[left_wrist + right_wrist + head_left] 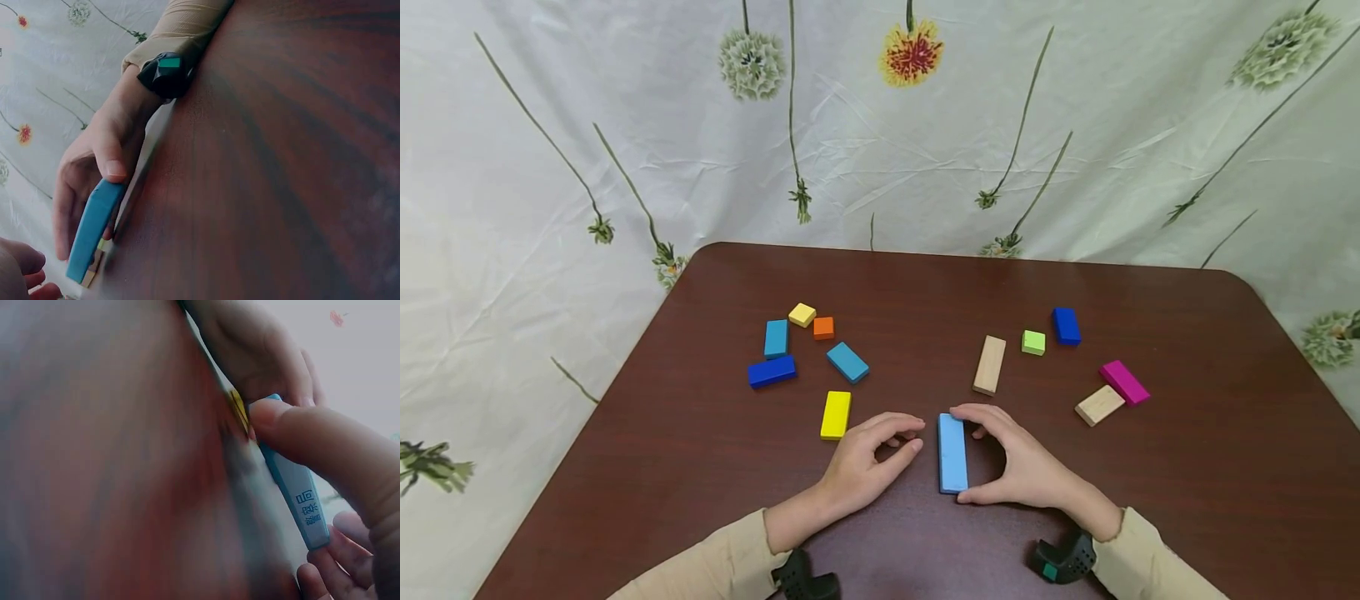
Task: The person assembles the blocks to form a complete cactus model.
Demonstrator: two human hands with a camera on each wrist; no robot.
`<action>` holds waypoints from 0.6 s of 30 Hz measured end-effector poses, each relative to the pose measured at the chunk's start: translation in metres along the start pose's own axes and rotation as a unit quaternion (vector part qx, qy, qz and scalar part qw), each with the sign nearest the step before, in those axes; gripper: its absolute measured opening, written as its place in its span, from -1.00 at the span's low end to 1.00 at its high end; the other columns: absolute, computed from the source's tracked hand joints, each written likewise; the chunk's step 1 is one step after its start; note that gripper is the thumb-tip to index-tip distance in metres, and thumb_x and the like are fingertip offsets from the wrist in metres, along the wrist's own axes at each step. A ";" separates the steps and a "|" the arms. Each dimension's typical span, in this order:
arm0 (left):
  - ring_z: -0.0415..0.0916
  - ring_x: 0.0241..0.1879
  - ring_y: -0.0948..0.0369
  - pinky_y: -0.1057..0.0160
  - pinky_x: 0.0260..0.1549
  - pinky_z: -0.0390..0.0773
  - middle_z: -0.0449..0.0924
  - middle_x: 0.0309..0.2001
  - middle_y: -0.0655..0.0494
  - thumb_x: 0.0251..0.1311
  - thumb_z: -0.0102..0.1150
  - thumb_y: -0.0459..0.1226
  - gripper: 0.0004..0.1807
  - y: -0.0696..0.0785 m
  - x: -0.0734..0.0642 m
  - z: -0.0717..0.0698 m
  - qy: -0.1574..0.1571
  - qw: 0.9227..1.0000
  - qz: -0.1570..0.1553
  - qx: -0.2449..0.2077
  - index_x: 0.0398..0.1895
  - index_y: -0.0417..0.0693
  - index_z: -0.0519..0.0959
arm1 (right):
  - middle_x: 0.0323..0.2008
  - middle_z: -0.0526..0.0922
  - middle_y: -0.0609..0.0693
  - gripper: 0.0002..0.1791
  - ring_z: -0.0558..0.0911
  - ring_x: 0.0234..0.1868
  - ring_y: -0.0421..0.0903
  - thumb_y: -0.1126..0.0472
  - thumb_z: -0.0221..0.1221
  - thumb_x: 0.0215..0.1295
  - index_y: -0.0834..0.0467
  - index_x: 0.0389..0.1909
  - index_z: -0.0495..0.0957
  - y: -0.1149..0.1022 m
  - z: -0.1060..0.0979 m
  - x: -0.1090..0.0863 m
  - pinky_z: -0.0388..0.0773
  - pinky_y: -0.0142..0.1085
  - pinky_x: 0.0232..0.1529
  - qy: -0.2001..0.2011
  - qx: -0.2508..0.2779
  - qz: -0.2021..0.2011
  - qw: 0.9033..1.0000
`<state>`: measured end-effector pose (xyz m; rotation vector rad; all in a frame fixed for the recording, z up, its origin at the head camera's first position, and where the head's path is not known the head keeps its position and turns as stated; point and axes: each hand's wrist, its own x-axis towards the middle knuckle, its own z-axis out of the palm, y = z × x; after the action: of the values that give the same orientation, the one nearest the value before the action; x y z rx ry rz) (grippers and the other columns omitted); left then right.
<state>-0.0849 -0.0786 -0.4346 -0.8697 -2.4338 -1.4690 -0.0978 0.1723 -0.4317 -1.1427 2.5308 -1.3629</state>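
A long light blue block [952, 454] stands between the two hands near the middle of the table. My right hand [1036, 468] pinches it by its two ends, thumb on the near end and fingertips on the far one. Dark printed characters show on a face of the block [299, 487] in the right wrist view. Left of the block, my left hand [867, 468] holds nothing; its fingers are loosely bent, with a gap to the block. A yellow block [836, 415] lies just beyond that hand. Whether the light blue block touches the tabletop, I cannot tell.
On the dark brown table [910, 317], several blocks lie at the left, among them an orange cube [823, 327] and a dark blue block [772, 372]. At the right are a wooden block [989, 365], a green cube [1033, 342] and a magenta block [1124, 382].
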 end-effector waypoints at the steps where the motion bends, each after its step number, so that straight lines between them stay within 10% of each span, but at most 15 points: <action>1: 0.53 -0.14 0.30 0.32 -0.22 0.56 0.58 -0.05 0.18 0.22 0.19 -0.26 -0.76 0.000 0.000 0.000 -0.002 1.000 0.010 0.011 -0.06 -0.10 0.62 | 0.25 0.31 0.04 -0.02 0.32 0.16 -0.12 -0.05 0.49 -0.18 0.15 0.30 0.26 0.000 0.002 0.001 0.42 -0.32 0.01 -0.002 0.002 -0.007 1.000; 9: 0.51 -0.03 0.31 0.23 -0.03 0.50 0.59 -0.06 0.20 0.20 0.21 -0.16 -0.79 -0.002 0.001 -0.002 -0.026 0.989 0.104 0.107 -0.16 -0.01 0.67 | 0.23 0.35 0.02 -0.05 0.32 0.20 -0.12 -0.15 0.47 -0.18 0.10 0.26 0.32 -0.006 0.010 0.002 0.42 -0.25 0.05 -0.007 -0.052 -0.030 0.998; 18: 0.51 -0.05 0.30 0.33 -0.08 0.48 0.60 -0.12 0.20 0.10 0.30 -0.11 -0.81 -0.006 0.002 -0.004 -0.066 0.954 0.243 0.160 -0.25 0.05 0.70 | 0.21 0.37 -0.02 -0.08 0.34 0.20 -0.13 -0.20 0.44 -0.17 0.07 0.24 0.34 -0.010 0.014 -0.003 0.40 -0.12 0.08 -0.007 -0.086 -0.036 0.996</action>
<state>-0.0904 -0.0828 -0.4361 -1.3904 -2.2221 -0.8407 -0.0848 0.1609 -0.4330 -1.2792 2.6659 -1.1644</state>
